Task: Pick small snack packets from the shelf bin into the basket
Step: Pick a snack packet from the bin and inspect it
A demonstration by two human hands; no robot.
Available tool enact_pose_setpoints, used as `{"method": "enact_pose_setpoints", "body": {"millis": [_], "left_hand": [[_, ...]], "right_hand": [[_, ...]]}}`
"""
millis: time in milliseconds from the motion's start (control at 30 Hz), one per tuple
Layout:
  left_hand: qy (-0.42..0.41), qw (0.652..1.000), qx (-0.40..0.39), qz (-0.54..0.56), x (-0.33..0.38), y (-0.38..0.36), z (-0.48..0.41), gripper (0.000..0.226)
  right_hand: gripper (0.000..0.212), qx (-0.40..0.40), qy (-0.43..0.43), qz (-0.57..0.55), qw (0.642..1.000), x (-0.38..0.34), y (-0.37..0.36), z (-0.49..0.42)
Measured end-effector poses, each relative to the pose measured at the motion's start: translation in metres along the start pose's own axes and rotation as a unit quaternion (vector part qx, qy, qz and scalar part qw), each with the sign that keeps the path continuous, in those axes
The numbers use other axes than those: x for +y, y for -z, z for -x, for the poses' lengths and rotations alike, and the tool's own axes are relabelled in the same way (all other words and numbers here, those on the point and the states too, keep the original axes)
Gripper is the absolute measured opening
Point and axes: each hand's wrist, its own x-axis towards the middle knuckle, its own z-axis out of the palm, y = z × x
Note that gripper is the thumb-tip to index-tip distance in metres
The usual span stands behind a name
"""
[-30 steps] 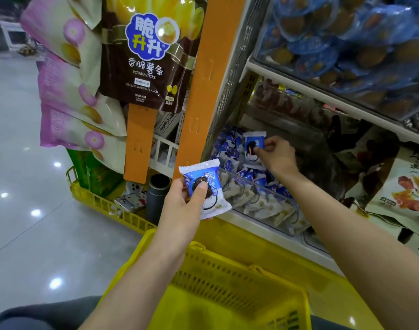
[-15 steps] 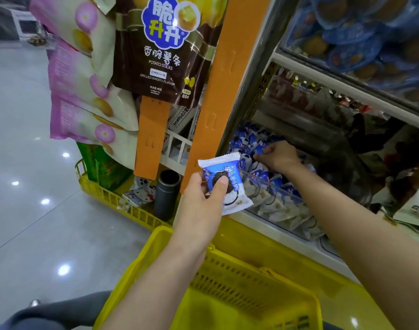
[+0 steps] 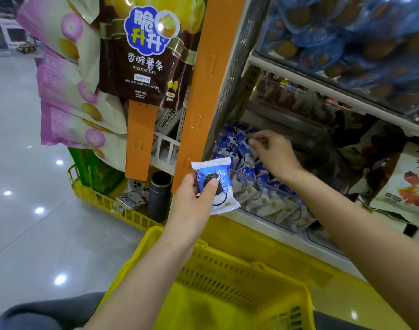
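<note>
Yellow basket (image 3: 227, 277) nearest, at the bottom. Above it, left hand (image 3: 191, 201) pinches a blue-white snack packet (image 3: 215, 186), thumb on front. Farther in, right hand (image 3: 272, 151) reaches over packets in the clear shelf bin (image 3: 263, 186), fingers loosely curled; grip unclear.

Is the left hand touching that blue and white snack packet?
Touching. The head view shows the left hand pinching the snack packet, thumb pressed on its front.
</note>
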Motion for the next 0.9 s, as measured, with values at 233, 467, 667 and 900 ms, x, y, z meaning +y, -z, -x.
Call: {"method": "enact_pose_setpoints", "body": {"millis": [233,467,667,900], "left_hand": [[0.008,0.996,-0.077,-0.049,-0.012,-0.007,0.016,0.024],[0.0,0.987,-0.138,-0.079,-0.021,-0.014,0.03,0.024],[0.006,0.989,-0.13,-0.074,-0.033,-0.018,0.029,0.01],[0.011,0.985,-0.111,-0.133,-0.045,-0.021,0.024,0.018]], "right_hand": [[0.018,-0.077,0.046,-0.162,0.983,-0.013,0.002,0.095],[0.01,-0.099,-0.009,-0.265,0.959,0.008,-0.002,0.132],[0.013,-0.121,-0.055,-0.338,0.932,0.022,-0.01,0.149],[0.015,-0.069,0.01,-0.219,0.973,0.03,-0.021,0.159]]}}
